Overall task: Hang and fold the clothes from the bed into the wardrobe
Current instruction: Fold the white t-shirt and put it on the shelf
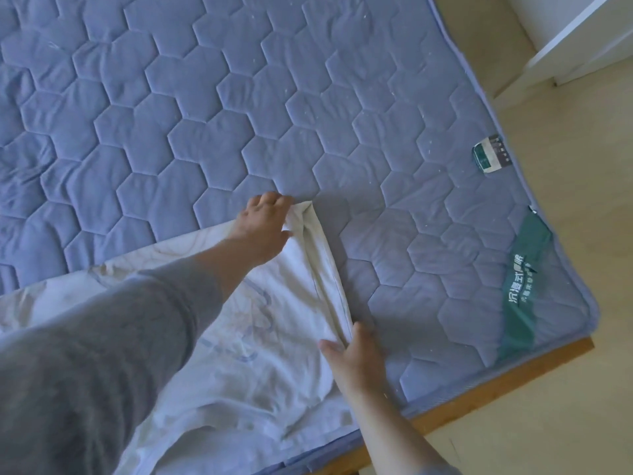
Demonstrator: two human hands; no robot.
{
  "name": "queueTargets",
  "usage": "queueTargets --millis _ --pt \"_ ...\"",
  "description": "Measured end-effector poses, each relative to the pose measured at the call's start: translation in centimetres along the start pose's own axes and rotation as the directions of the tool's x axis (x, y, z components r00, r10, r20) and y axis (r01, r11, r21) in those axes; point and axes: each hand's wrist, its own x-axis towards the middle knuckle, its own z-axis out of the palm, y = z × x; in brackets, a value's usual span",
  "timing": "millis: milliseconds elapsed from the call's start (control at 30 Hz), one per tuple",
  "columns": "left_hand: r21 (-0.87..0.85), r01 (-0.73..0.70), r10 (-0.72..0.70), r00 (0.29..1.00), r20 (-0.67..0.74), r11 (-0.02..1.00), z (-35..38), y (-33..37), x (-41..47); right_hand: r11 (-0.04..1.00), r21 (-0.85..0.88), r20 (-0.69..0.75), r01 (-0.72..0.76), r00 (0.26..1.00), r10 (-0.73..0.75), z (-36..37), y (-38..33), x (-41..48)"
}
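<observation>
Two hands turn in the side of a pale garment [267, 354] on the bed [239, 97], near its front right corner

The left hand [267, 222], fingers curled, grips the far end of the folded strip [325, 269] while the right hand [358, 351] pinches its near end, close to the bed's front edge; the hands are well apart, one at each end of the fold. The garment lies flat along the front edge, partly hidden under a grey sleeve [102, 354]. It looks thin, light and limp, likely to crease or slip out of its fold if lifted by one point, so it is best held at both ends of a fold or carried from beneath. A white cabinet [565, 39], possibly the wardrobe, stands beyond the bed's right edge
</observation>
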Motion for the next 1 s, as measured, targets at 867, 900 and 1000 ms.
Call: queueTargets --millis 867,900,1000 --pt "-0.084 0.13 -0.113 0.977 0.181 0.988 -0.4 1.3 4.0 0.996 0.065 0.067 -0.064 0.996 0.06 0.7 3.1 -0.1" --pt "-0.116 0.143 -0.125 0.98 0.155 0.983 -0.4 1.3 4.1 0.993 0.075 0.073 -0.091 0.994 0.086 0.9 3.1 0.1" --pt "-0.214 0.16 -0.146 0.986 0.079 0.964 -0.3 1.6 4.4 0.984 0.075 0.072 -0.163 0.985 0.158 1.1 3.5 0.4"
